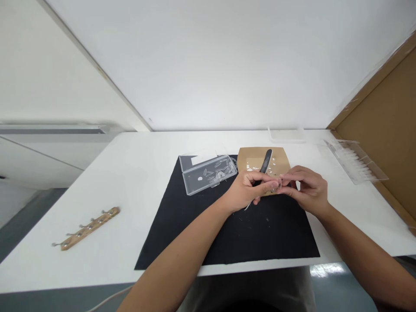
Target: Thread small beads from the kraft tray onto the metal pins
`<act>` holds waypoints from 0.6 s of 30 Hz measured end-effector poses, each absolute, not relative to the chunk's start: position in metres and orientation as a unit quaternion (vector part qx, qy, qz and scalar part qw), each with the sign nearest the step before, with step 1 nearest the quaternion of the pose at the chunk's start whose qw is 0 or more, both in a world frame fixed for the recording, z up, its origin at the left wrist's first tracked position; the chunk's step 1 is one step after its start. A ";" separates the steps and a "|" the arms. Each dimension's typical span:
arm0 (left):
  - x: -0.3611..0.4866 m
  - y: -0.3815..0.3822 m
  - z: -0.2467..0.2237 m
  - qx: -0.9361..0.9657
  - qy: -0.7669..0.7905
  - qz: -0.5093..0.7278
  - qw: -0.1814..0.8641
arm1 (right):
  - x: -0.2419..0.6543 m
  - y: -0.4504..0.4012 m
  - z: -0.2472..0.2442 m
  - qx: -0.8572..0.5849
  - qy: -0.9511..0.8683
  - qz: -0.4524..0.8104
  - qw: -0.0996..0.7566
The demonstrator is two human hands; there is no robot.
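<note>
Small clear piece (278,184) pinched between the 2 hands, above the near edge of a brown card (277,152). Left hand (251,185): thumb and forefinger narrowed together on the piece. Right hand (305,188): fingers narrow at the tips on the other side of it, with a gap behind the pinch. Too blurred for exact shape.

Main risk: a slip from so fine a hold, caused by an off-centre squeeze or uneven pull. Could then drop among the white bits (249,168) on the card and, being see-through, prove hard to spot. Could also crack under heavy pressure, judging by the thin look.

Across the card, a dark file (266,160), partly hidden behind the left hand; contact with it unclear. Might scatter bits onto the black mat (260,238) after a careless nudge.

Left of the card, an open case (194,186) with loose clear tips (219,177) inside; liable to spill from a knock by the left hand. Well apart on the white counter (136,173), so hardly at risk: hook rail (89,229) at left, box (354,162) at right.
</note>
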State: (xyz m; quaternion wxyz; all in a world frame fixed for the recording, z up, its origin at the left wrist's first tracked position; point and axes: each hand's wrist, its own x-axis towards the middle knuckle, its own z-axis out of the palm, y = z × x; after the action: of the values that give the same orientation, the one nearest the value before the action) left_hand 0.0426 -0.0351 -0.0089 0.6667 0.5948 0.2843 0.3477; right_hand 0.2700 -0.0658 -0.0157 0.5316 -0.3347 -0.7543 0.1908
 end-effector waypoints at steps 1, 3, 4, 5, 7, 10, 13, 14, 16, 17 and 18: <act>0.042 -0.035 -0.009 0.600 0.286 0.350 0.660 | 0.270 -0.066 -0.016 -0.339 -0.754 0.193 0.528; 0.042 -0.034 -0.010 0.611 0.290 0.354 0.645 | 0.270 -0.066 -0.017 -0.345 -0.756 0.196 0.521; 0.042 -0.034 -0.011 0.616 0.292 0.357 0.638 | 0.269 -0.066 -0.017 -0.346 -0.758 0.196 0.518; 0.042 -0.034 -0.011 0.622 0.294 0.359 0.631 | 0.269 -0.066 -0.017 -0.347 -0.760 0.194 0.515; 0.043 -0.034 -0.011 0.636 0.296 0.361 0.614 | 0.267 -0.066 -0.016 -0.349 -0.764 0.187 0.510; 0.044 -0.034 -0.011 0.657 0.298 0.365 0.589 | 0.265 -0.066 -0.014 -0.352 -0.770 0.175 0.503; 0.044 -0.034 -0.009 0.665 0.303 0.369 0.575 | 0.263 -0.066 -0.011 -0.357 -0.778 0.163 0.492; 0.045 -0.035 -0.008 0.666 0.304 0.370 0.573 | 0.263 -0.066 -0.011 -0.358 -0.780 0.155 0.489; 0.045 -0.035 -0.007 0.668 0.304 0.369 0.570 | 0.263 -0.067 -0.010 -0.360 -0.784 0.139 0.487; 0.045 -0.035 -0.006 0.668 0.305 0.369 0.570 | 0.263 -0.067 -0.010 -0.359 -0.784 0.133 0.488; 0.045 -0.035 -0.006 0.668 0.305 0.368 0.571 | 0.263 -0.067 -0.010 -0.359 -0.784 0.128 0.489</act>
State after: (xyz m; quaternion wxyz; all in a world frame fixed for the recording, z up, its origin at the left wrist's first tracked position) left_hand 0.0446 -0.0351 -0.0057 0.5708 0.6679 0.3048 0.3676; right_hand 0.2628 -0.0667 -0.0100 0.4892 -0.3591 -0.7844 0.1284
